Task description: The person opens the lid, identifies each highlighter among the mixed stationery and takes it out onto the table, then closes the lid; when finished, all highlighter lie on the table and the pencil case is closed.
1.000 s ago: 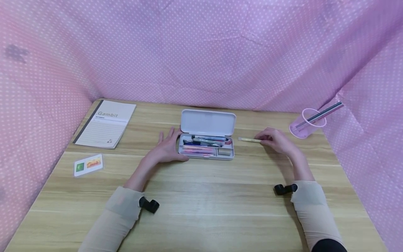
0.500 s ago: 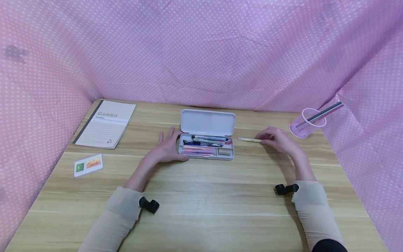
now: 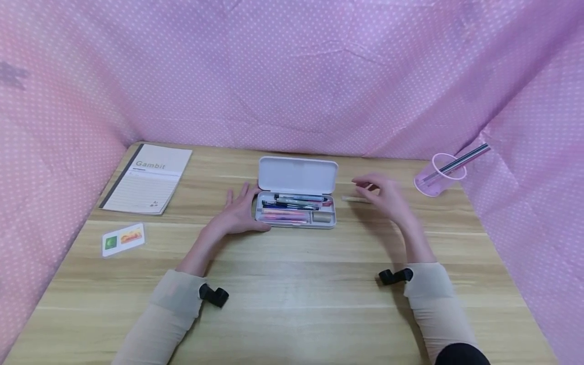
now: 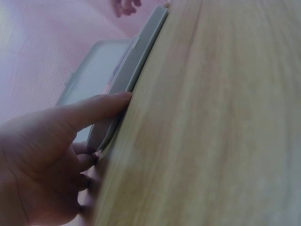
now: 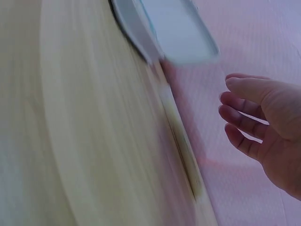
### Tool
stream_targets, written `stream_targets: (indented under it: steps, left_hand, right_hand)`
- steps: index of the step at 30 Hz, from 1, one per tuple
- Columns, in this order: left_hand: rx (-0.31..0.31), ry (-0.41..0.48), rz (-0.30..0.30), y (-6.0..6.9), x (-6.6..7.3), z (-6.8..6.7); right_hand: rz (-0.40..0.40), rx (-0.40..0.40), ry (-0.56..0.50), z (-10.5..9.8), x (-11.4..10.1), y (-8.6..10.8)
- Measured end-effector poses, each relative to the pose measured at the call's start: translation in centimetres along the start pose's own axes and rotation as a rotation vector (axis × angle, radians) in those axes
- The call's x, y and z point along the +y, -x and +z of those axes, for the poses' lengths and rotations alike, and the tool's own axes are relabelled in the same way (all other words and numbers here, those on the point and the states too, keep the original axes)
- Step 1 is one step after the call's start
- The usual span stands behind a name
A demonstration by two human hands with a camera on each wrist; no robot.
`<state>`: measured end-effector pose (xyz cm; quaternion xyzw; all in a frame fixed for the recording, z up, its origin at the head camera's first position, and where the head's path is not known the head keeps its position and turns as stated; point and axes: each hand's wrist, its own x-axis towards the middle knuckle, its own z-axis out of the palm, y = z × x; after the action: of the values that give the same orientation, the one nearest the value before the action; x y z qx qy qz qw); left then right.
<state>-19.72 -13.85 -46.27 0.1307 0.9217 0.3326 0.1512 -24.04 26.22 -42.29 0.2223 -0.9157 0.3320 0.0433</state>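
Observation:
A white pencil case lies with its lid up, several pens and a small greyish block inside. My left hand holds its left end, thumb along the front edge and a fingertip at the back corner; the left wrist view shows the thumb on the case's side. A slim pale-yellow stick lies on the table right of the case, its kind unclear. My right hand hovers over it, partly covering it in the head view. The right wrist view shows loosely bent fingers apart from the stick, holding nothing.
A pink see-through cup with striped sticks leaning in it stands at the back right. A notebook lies at the back left, with a small picture card in front. Pink dotted cloth hangs around the table.
My right hand has let go of the pale stick, lifted and moved left, leaving it on the table. My left hand stays at the pencil case. The head view has shifted slightly.

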Motion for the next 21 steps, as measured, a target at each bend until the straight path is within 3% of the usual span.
stream_targets:
  steps: [7, 11, 21]
  left_hand:
    - [-0.002, 0.003, -0.001, 0.2, 0.1, -0.2]
    - [0.003, 0.0, 0.0, 0.3, 0.0, -0.2]
    - [0.005, -0.001, 0.019, 0.3, 0.3, -0.2]
  right_hand:
    - [-0.061, -0.052, -0.164, 3.3, -3.5, -1.3]
    - [-0.075, -0.076, -0.207, 4.9, -5.0, -1.9]
    - [-0.101, -0.153, -0.097, 6.8, -6.8, -2.3]
